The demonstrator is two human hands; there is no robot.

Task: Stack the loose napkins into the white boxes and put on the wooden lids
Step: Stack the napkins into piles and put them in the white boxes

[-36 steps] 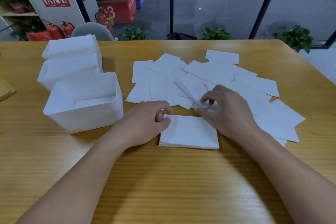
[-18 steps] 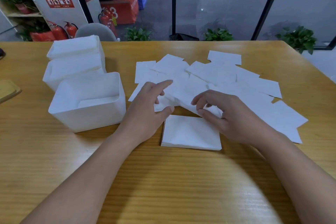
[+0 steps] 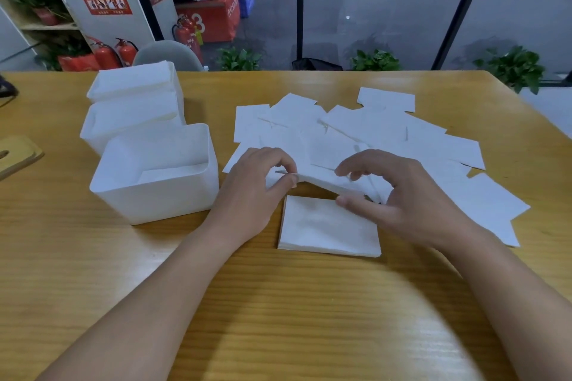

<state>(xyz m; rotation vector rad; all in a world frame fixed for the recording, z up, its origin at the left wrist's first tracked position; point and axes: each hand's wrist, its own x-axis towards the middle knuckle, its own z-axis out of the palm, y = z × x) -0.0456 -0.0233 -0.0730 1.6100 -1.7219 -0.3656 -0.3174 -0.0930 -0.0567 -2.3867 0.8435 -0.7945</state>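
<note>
White paper napkins [image 3: 387, 136], thin, square, overlapping, lie scattered across wooden tabletop [image 3: 278, 318] beyond both hands. Neat squared stack [image 3: 328, 232] sits near tabletop's middle, just below hands. Left hand [image 3: 253, 192] pinches 1 end of lifted napkin bundle [image 3: 322, 181] between thumb and fingers; right hand [image 3: 402, 198] grips other end, fingers curled over, thumb beneath. Bundle hangs above stack. 3 white boxes [image 3: 154, 176] stand left in row; nearest holds few napkins. Wooden lid [image 3: 18, 155] at far left edge.
</note>
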